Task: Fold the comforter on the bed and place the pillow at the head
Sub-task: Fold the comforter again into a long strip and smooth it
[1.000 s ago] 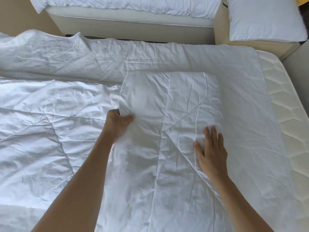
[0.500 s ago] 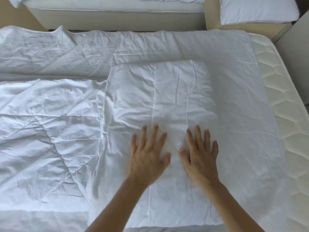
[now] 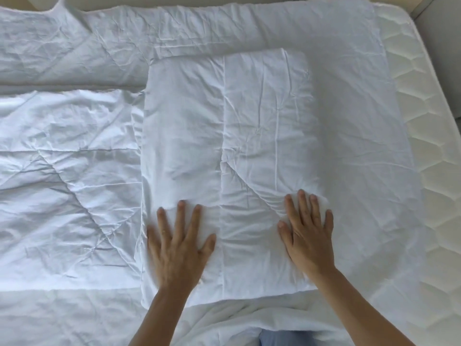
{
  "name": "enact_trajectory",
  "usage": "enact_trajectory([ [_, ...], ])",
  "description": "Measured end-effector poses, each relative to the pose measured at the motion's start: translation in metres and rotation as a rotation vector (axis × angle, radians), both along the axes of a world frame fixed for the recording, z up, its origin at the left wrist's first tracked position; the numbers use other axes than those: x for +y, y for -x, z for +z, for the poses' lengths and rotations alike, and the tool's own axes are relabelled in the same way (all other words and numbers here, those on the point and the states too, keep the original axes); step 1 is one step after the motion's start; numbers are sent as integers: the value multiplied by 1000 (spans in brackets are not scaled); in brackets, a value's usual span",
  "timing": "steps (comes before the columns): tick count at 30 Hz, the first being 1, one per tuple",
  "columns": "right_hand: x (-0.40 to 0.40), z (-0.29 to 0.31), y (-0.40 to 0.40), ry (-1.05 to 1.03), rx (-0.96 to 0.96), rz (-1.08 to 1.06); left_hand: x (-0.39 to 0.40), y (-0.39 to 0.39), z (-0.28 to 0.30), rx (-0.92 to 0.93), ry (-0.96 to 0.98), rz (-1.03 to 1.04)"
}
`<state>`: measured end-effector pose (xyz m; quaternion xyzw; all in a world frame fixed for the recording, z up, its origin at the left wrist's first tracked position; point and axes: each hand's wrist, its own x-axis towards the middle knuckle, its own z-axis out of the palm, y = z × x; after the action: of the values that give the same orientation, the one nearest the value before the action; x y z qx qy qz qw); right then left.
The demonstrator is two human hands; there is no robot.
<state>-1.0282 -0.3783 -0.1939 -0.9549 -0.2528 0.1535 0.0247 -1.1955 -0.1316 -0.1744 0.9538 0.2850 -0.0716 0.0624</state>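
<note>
Comforter (image 3: 224,151) lies across the bed, one end folded into a thick panel on top. Left hand (image 3: 178,248) and right hand (image 3: 308,236) press it flat, fingers spread — best smoothed outward, evenly. Mattress (image 3: 429,146) bare at right.

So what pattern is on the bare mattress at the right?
The mattress is cream-white, quilted in a honeycomb-like pattern; the head view shows it.
</note>
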Motion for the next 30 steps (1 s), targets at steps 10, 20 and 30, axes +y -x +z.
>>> enact_trajectory([
  [10, 131, 16, -184, -90, -101, 10, 121, -233, -1, -60, -39, -14],
  [20, 167, -36, -244, -62, -58, -34, 145, -251, -54, -80, -20, 137],
  [30, 67, 2, -83, -10, 14, 3, 28, -72, -7, -65, 28, 254],
])
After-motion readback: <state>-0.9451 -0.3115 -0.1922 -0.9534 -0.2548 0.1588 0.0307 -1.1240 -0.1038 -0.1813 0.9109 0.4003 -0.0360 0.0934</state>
